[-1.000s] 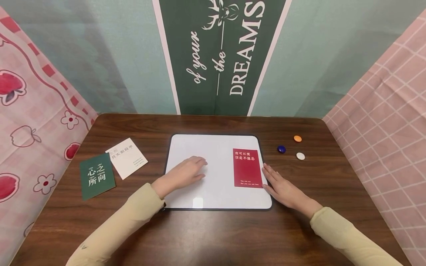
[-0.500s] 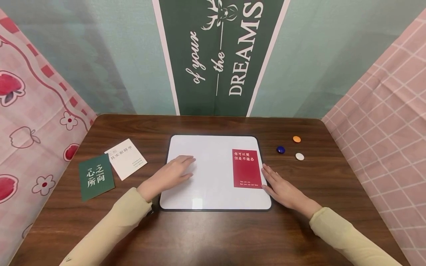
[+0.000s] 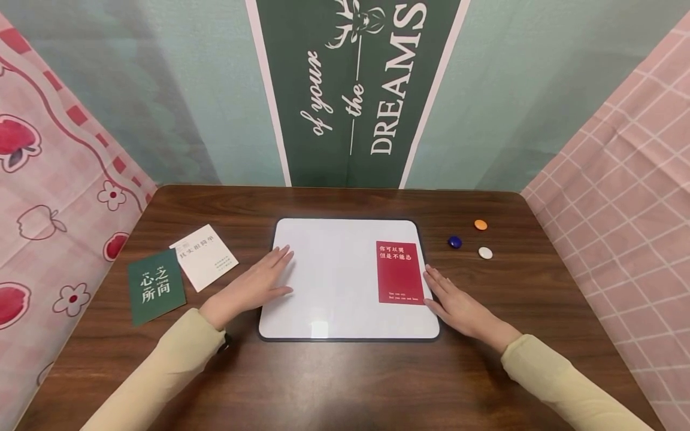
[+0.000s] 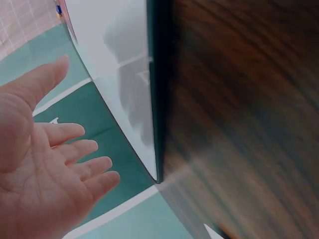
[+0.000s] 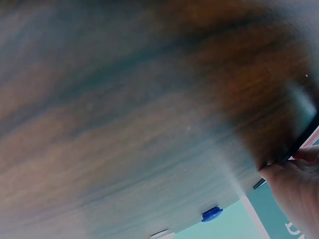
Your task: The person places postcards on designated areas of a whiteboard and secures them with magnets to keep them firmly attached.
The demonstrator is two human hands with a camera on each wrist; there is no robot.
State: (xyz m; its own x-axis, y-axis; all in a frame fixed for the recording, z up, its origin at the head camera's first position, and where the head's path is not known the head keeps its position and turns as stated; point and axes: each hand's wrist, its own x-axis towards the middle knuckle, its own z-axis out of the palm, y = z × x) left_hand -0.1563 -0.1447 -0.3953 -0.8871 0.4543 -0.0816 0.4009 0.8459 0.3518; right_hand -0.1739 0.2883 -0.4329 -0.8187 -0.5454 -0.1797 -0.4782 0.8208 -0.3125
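Observation:
A white board (image 3: 334, 275) with a dark rim lies on the wooden table, and a red card (image 3: 400, 281) with white lettering lies on its right part. My left hand (image 3: 253, 284) is over the board's left edge with fingers spread, holding nothing; the left wrist view shows its bare palm and the board's dark edge (image 4: 157, 109) beside it. At the board's right edge, my right hand (image 3: 458, 305) reaches with straight fingers, its fingertips right by the red card. In the right wrist view, only part of that hand (image 5: 296, 186) shows at the lower right.
A green card (image 3: 156, 287) partly overlaps a white card (image 3: 205, 257) on the table's left. Right of the board lie blue (image 3: 455, 242), orange (image 3: 481, 225) and white (image 3: 486, 253) round discs. Patterned cloths (image 3: 205, 120) hang behind and at both sides.
My left hand has moved left across the board to its left edge, and its fingers have straightened and spread. My right hand and the red card have stayed in place.

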